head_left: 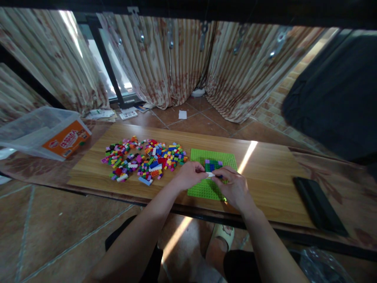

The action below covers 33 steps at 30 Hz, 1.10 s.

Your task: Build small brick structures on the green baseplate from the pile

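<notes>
A green baseplate (225,158) lies on the wooden board, with a small block of blue, purple and green bricks (212,164) built near its middle. My left hand (190,175) and my right hand (232,186) meet over the plate's near half. Both pinch a small white brick (210,174) between their fingertips, just in front of the built block. A heap of loose coloured bricks (144,159) is spread on the board to the left of the plate.
The wooden board (271,173) rests on a low table. A clear plastic box with an orange label (50,133) stands at the far left. A black phone-like slab (319,204) lies at the right. Curtains and papers are behind.
</notes>
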Tool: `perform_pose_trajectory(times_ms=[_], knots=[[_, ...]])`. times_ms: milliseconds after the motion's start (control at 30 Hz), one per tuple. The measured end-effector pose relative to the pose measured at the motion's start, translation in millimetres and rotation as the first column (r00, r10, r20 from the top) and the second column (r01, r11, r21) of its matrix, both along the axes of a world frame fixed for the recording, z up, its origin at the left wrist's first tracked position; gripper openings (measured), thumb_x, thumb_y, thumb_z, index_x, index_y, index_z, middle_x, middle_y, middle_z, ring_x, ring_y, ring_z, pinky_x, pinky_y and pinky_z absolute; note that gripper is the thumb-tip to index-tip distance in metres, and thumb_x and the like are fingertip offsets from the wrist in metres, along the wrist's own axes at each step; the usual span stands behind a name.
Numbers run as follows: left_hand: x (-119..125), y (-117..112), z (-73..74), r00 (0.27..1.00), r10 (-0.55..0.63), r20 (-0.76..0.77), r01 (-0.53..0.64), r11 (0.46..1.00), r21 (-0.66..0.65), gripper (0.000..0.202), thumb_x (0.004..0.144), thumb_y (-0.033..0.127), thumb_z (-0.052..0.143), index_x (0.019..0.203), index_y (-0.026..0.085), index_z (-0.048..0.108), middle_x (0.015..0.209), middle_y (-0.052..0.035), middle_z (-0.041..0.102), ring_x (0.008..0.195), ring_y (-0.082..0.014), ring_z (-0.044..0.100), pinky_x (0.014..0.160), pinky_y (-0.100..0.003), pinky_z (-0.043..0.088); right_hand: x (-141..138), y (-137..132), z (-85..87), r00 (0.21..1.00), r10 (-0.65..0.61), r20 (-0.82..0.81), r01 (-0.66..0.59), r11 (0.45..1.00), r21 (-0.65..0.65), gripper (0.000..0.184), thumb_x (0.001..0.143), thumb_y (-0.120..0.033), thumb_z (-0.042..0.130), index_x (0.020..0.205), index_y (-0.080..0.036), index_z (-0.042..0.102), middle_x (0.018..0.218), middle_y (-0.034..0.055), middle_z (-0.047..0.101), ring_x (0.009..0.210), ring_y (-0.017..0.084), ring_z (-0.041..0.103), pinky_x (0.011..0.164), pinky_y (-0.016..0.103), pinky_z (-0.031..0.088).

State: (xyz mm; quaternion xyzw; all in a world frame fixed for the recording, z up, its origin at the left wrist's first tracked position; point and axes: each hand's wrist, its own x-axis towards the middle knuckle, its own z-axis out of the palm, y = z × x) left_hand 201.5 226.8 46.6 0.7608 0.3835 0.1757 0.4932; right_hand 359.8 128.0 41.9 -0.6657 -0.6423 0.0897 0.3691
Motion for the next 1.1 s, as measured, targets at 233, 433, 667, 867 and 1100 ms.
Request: perform_pose_trajectory(times_ms=[233,433,667,867,1100], knots=[[1.3,-1.2,1.4,1.0,0.026,0.008,-0.026,1.0,-0.013,0.015,0.074,0.028,0.066,0.072,0.013,0.066,0.062,-0.0007,0.063,0.057,-0.0111,0.055,0.052,-0.021,0.038,5.2,0.2,4.5,0.981,-0.093,-0.169,0.098,0.995,0.027,0.019,0.082,-0.036,0.061,0.084,-0.021,0.072,0.087,0.0037,0.067,0.074,0.015,0.061,0.07,0.03,0.051],[5.0,-0.1,-3.9,0.997,0.078,-0.008,-0.078,0.991,-0.106,0.012,0.072,0.026,0.068,0.073,0.014,0.066,0.059,0.0003,0.062,0.053,-0.0105,0.055,0.049,-0.02,0.038,9.0,6.6,-9.6,0.884,-0.319,-0.343,0.306,0.948,-0.091,0.046,0.078,-0.054,0.06,0.101,-0.015,0.069,0.092,0.0096,0.069,0.071,0.017,0.061,0.065,0.033,0.051],[11.8,-4.4,0.9,0.981,0.192,0.033,-0.169,0.925,-0.341,0.011,0.07,0.018,0.07,0.07,0.013,0.06,0.05,0.0032,0.055,0.046,-0.0091,0.053,0.045,-0.02,0.037,1.8,11.7,-16.8,0.874,-0.41,-0.26,0.368,0.909,-0.196,0.059,0.065,-0.054,0.069,0.11,-0.016,0.065,0.092,0.0087,0.07,0.077,0.02,0.063,0.069,0.034,0.049],[13.6,-5.6,5.8,0.97,0.242,0.031,-0.201,0.864,-0.462,0.014,0.069,0.01,0.071,0.068,0.014,0.057,0.046,0.0045,0.053,0.044,-0.0075,0.051,0.044,-0.018,0.037,1.8,15.7,-14.4,0.855,-0.431,-0.288,0.361,0.894,-0.266,0.055,0.062,-0.05,0.071,0.107,-0.018,0.066,0.087,0.0051,0.069,0.074,0.019,0.063,0.069,0.033,0.048],[16.7,-7.3,3.9,0.959,0.283,0.029,-0.231,0.832,-0.505,0.017,0.07,0.006,0.068,0.072,0.014,0.054,0.049,0.003,0.056,0.047,-0.0101,0.057,0.046,-0.019,0.042,2.3,17.0,-17.7,0.843,-0.432,-0.321,0.343,0.891,-0.297,0.059,0.061,-0.046,0.073,0.112,-0.017,0.063,0.089,0.0049,0.069,0.075,0.019,0.064,0.07,0.033,0.049]])
